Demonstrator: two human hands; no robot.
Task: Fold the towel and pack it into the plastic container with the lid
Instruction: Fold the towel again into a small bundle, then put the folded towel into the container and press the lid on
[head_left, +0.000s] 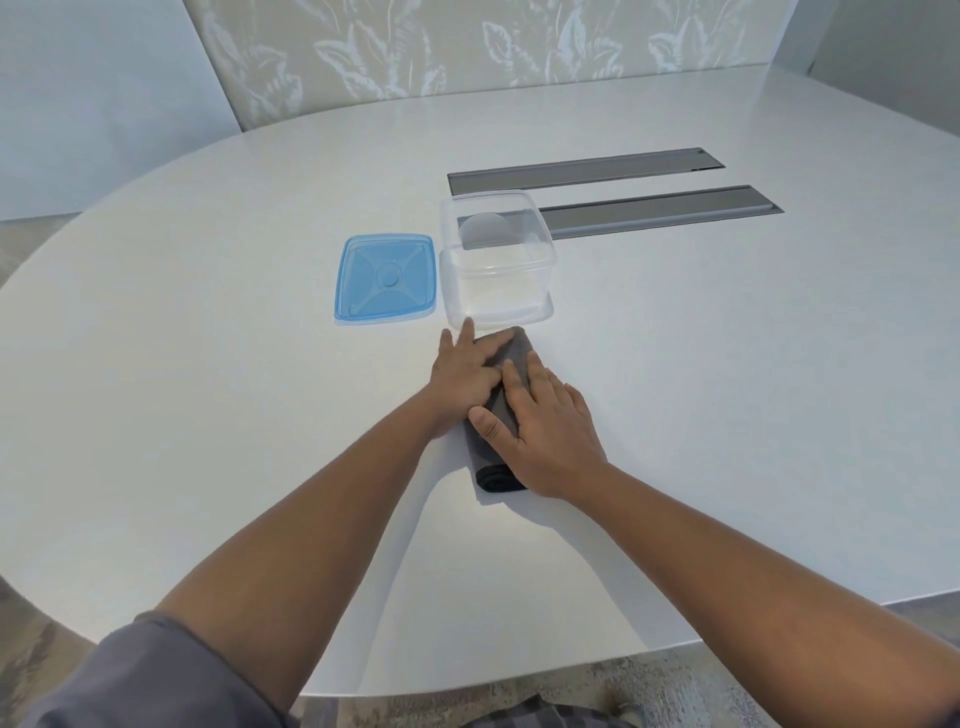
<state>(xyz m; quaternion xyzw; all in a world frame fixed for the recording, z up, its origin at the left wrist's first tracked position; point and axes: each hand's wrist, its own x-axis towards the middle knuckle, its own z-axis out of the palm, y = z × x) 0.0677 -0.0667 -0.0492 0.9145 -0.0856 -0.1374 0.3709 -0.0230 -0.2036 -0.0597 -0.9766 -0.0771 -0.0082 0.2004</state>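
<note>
A dark grey towel (491, 470), folded into a narrow long strip, lies on the white table (208, 415) just in front of the container. My left hand (462, 376) lies flat on its far left part, fingers spread. My right hand (545, 431) presses flat on its right side, thumb across the cloth. The clear plastic container (496, 262) stands open and holds nothing, its near wall almost touching the towel's far end. Its blue lid (385, 283) lies flat on the table just to the left of it.
Two grey metal cable slots (660, 210) are set into the table behind and right of the container. The table's curved edge runs close to my body. A patterned wall panel (467, 47) stands behind the table.
</note>
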